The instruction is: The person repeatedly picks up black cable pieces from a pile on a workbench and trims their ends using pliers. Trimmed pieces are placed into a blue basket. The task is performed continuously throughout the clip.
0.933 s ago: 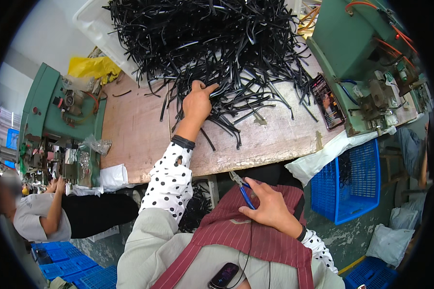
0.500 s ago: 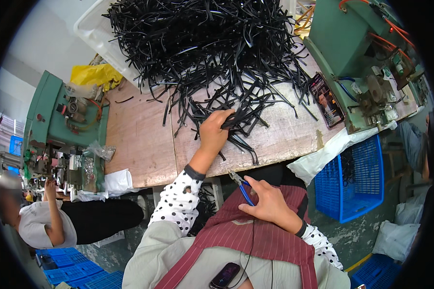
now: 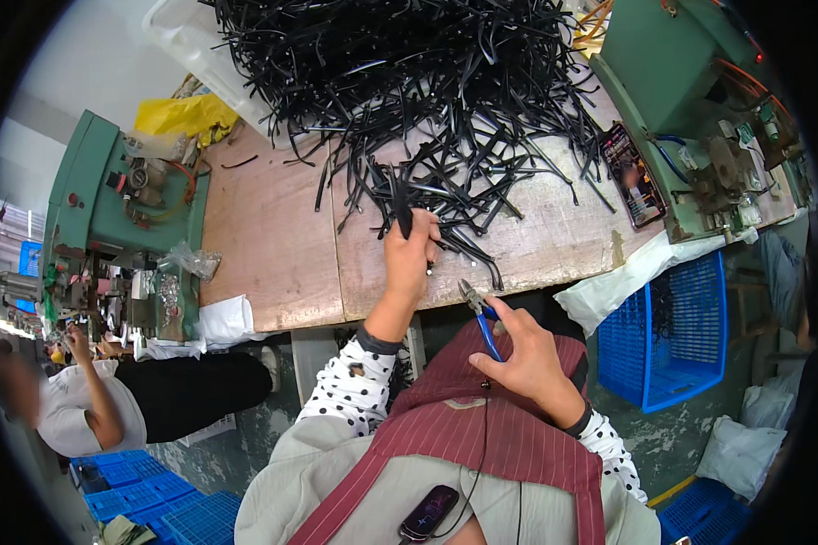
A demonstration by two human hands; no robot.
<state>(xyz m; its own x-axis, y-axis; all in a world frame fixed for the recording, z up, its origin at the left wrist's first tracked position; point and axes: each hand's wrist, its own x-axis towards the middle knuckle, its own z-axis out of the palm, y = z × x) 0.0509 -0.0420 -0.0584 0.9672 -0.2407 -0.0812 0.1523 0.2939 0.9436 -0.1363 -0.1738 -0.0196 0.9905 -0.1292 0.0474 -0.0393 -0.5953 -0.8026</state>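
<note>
My left hand [image 3: 409, 259] is closed around a small bunch of thin black strips [image 3: 402, 198] over the near part of the table. The bunch points away from me, and one strip end with a pale tip shows below the fingers. Blue-handled pliers [image 3: 487, 332] are in my right hand [image 3: 529, 359], just off the table's front edge, their metal jaws pointing up and to the left. Beyond my left hand, a big tangled heap of black strips [image 3: 400, 64] spills from a white bin [image 3: 186, 45] onto the tabletop [image 3: 273, 245].
Green machines stand on the left [image 3: 95, 186] and the right [image 3: 650, 82]. A phone [image 3: 633, 177] leans by the right machine. Below the table's right side is a blue crate [image 3: 659, 336]. At far left, another person [image 3: 82, 404] sits working.
My left hand has turned upright and drawn the strips out of the loose pile, so they point away from me. My right hand has risen slightly with the pliers. The view has shifted a little.
</note>
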